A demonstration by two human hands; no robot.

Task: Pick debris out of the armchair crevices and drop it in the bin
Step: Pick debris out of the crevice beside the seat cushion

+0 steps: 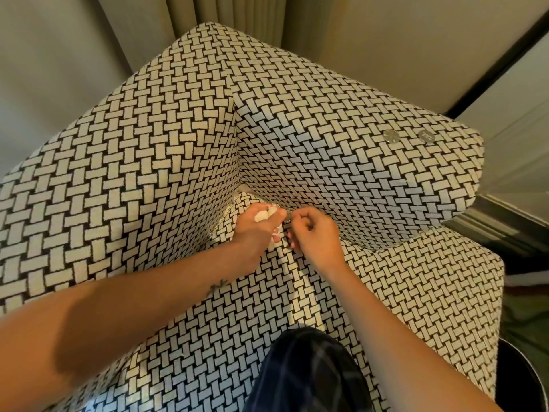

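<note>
**Fingers, left hand** [255, 226]: curled around a wad of white crumpled debris [263, 215]. The wad shows between thumb and forefinger and again under the palm.

**Fingers, right hand** [315, 233]: curled, with thumb and fingertips drawn together on a small greyish piece [287, 217] at the crevice. What the piece is cannot be made out. The two hands are just beside each other, knuckles nearly touching.

**Crevice** [269, 203]: the seam where the seat cushion meets the right-hand side panel, close to the inner corner of the chair. Both hands are at it.

**Armchair** [148, 162]: upholstered all over in a cream and black basket-weave pattern. Its two upright panels meet in a vertical corner above the hands.

**Two coins** [391, 134]: silver, lying flat near each other on the top of the right-hand panel, well apart from the hands.

**Left forearm:** bare, with a small dark tattoo [218, 285] near the wrist.

**Knee** [309, 373]: in dark checked cloth, resting on the seat cushion between the two forearms.

**Bin** [523, 379]: dark and round, with only part of its rim in view at the lower right. It stands on the floor just beside the front corner of the armchair.

**Curtain** [225, 10]: beige, pleated, hanging behind the chair.
</note>
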